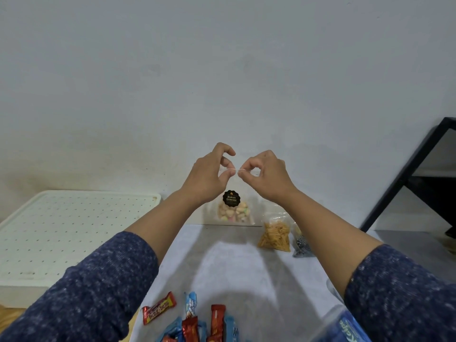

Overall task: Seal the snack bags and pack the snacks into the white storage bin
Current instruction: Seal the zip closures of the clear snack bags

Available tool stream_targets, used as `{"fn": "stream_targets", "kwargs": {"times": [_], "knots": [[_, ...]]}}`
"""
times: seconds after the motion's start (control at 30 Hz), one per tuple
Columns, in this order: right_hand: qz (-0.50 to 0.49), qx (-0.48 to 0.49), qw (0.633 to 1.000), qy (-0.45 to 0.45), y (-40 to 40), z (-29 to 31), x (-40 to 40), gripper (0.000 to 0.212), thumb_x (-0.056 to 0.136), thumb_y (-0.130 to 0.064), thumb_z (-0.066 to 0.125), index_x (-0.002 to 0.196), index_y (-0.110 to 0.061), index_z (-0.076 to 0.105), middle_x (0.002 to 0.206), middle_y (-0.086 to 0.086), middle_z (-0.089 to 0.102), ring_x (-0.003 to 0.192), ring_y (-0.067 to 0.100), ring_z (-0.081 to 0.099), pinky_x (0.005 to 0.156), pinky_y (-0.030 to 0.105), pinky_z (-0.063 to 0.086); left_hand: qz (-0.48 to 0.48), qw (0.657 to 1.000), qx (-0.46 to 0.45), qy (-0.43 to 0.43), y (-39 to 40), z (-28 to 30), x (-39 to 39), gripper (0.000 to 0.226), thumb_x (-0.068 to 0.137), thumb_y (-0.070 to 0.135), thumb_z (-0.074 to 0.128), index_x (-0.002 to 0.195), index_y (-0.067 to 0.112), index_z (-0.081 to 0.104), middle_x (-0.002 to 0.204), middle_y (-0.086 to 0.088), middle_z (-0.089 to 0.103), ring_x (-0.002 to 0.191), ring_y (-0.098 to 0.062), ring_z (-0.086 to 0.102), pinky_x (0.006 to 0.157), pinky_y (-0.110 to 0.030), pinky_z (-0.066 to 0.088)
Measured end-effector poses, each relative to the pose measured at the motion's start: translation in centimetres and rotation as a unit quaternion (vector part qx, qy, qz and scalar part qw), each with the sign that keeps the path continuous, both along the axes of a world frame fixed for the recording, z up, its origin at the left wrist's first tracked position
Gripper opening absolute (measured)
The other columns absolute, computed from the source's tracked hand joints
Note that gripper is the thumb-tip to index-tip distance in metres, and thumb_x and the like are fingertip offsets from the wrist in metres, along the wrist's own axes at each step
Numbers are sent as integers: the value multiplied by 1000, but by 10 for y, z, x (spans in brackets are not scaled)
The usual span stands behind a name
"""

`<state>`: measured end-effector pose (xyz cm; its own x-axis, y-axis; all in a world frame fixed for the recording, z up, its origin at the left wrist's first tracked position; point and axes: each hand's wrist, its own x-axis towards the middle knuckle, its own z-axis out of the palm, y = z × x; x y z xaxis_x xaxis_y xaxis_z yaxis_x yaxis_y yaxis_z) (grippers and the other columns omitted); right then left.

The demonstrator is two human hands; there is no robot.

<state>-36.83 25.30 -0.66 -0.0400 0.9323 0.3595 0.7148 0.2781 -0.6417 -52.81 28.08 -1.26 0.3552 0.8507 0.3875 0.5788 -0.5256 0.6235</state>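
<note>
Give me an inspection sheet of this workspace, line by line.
Surface: pale grey table top, bare in the middle.
Job's things: clear biscuit bag held up by its top edge; bag of orange sticks at the back; white bin on the left.
Clutter: red and blue candy bars at the near edge; small dark packet.
Grippers: left hand and right hand pinch the bag top with the fingers.
Cables: nothing seen.
Surroundings: plain wall; black shelf frame on the right.
</note>
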Motion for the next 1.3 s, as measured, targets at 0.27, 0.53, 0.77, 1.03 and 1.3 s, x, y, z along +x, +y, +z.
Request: {"fn": "stream_targets", "kwargs": {"times": [0.27, 0.53, 0.77, 1.03, 1.3], "knots": [[-6, -15, 999, 33, -3, 1, -2, 12, 87, -24, 62, 86, -15, 70, 78, -23, 46, 100, 7, 44, 104, 45, 35, 12, 1000, -8, -16, -2, 1, -1, 26, 90, 12, 54, 111, 21, 43, 91, 6, 64, 61, -1, 47, 64, -18, 32], [3, -22, 999, 27, -3, 3, -2, 12, 85, -28, 66, 84, -18, 72, 78, -22, 49, 94, 4, 48, 103, 44, 35, 2, 1000, -1, 0, -1, 0, 1, 23, 90, 14, 55, 108, 22, 43, 92, 4, 66, 62, 3, 47, 70, -25, 32], [-13, -20, 999, 30, -3, 6, 4, 13, 85, -20, 67, 81, -8, 70, 75, -16, 49, 88, 9, 52, 85, 27, 38, 11, 1000, -9, -14, 1, 1, 4, 24, 89, 11, 54, 105, 23, 41, 89, 4, 65, 62, 1, 46, 60, -20, 31], [-20, -36, 998, 46, 0, 6, 23, 15, 85, -28, 67, 85, -13, 72, 76, -19, 57, 78, -7, 50, 74, 12, 37, 27, 998, -32, -37, 10, 3, 3, 24, 89, 13, 58, 108, 24, 48, 85, 7, 66, 76, -1, 54, 63, -15, 36], [-7, 3, 999, -42, 6, 12, 20, 16, 90, -22, 58, 85, -11, 69, 90, -3, 61, 89, 9, 47, 74, 21, 34, 98, 995, 3, 10, 14, 7, 18, 17, 85, 30, 65, 96, 21, 56, 84, 10, 62, 90, -13, 61, 76, -34, 51]]}}
